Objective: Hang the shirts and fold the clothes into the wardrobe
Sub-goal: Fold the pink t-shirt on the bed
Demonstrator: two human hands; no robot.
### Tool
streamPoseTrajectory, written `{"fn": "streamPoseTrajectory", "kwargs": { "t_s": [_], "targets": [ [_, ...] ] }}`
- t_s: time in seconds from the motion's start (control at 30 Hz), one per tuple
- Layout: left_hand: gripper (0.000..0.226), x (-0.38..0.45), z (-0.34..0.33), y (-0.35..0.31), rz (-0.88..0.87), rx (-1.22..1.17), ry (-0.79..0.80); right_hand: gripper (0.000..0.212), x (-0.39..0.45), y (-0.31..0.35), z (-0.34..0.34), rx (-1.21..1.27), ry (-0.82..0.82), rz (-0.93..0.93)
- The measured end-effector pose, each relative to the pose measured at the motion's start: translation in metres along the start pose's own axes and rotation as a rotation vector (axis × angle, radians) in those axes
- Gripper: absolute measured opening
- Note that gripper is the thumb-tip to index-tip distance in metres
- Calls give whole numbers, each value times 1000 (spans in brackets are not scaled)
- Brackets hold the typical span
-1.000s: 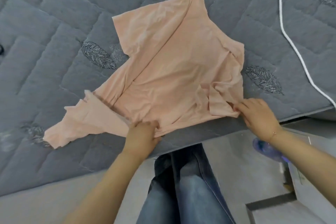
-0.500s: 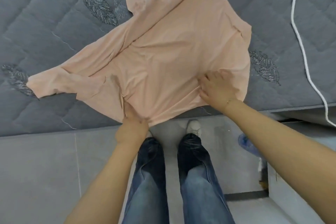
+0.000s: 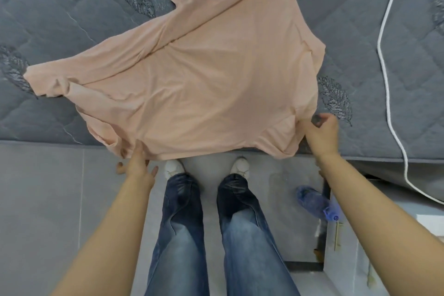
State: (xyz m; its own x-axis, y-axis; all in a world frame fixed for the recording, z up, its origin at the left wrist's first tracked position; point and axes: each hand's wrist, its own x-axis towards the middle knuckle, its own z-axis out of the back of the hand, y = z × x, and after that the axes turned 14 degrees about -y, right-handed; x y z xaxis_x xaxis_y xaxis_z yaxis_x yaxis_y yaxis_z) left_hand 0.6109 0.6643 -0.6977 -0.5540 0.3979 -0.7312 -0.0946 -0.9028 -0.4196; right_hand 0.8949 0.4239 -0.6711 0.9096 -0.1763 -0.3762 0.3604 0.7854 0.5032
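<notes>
A peach shirt (image 3: 216, 84) lies spread out on the gray quilted mattress (image 3: 72, 19) in the middle and top of the frame, with its bottom edge hanging a little over the bed's front edge. The left hand (image 3: 138, 166), low and left of the middle, touches the bottom edge with loose, spread fingers, and the right hand (image 3: 320, 134), at the right, pinches the shirt's lower right corner. A white cord (image 3: 384, 55) lies on the bed at the far right, well apart from the shirt.
</notes>
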Motion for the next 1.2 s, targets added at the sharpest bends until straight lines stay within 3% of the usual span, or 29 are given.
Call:
{"fn": "streamPoseTrajectory", "kwargs": {
  "t_s": [0.07,0.13,0.23,0.33,0.4,0.6,0.63,0.7,0.77,0.83,0.9,0.97,1.03,1.2],
  "targets": [
    [65,5,-5,-5,118,-101,109,41,7,-3,-13,201,170,-310],
    [43,8,-9,-7,194,-217,207,31,2,-9,-24,178,279,-305],
    [22,9,-6,-2,222,-292,155,25,-4,-21,-23,300,109,-201],
    [21,11,5,3,261,-413,97,35,4,-29,1,436,-104,-128],
    [24,9,11,3,282,-508,143,34,9,-33,15,388,-119,-112],
    [33,-5,14,4,204,-426,253,27,-3,-46,7,187,195,-275],
    [35,-4,14,2,180,-393,252,38,-11,-47,4,156,156,-229],
    [40,-1,16,0,114,-336,196,58,-27,-41,-3,67,-62,32],
    [44,4,18,-3,32,-310,34,57,-41,-28,-10,-66,-195,339],
    [43,9,20,-9,-79,-295,-96,57,-49,-19,-19,-258,-99,557],
    [35,18,24,-23,-100,-328,-99,67,-53,-19,-28,-463,87,720],
    [33,30,34,-36,47,-504,56,70,-49,-25,-32,-602,175,768],
    [44,42,49,-39,195,-644,150,63,-44,-33,-31,-589,155,786],
    [55,31,55,-9,369,-312,108,23,-40,-47,-18,-269,105,624]
  ]
}}
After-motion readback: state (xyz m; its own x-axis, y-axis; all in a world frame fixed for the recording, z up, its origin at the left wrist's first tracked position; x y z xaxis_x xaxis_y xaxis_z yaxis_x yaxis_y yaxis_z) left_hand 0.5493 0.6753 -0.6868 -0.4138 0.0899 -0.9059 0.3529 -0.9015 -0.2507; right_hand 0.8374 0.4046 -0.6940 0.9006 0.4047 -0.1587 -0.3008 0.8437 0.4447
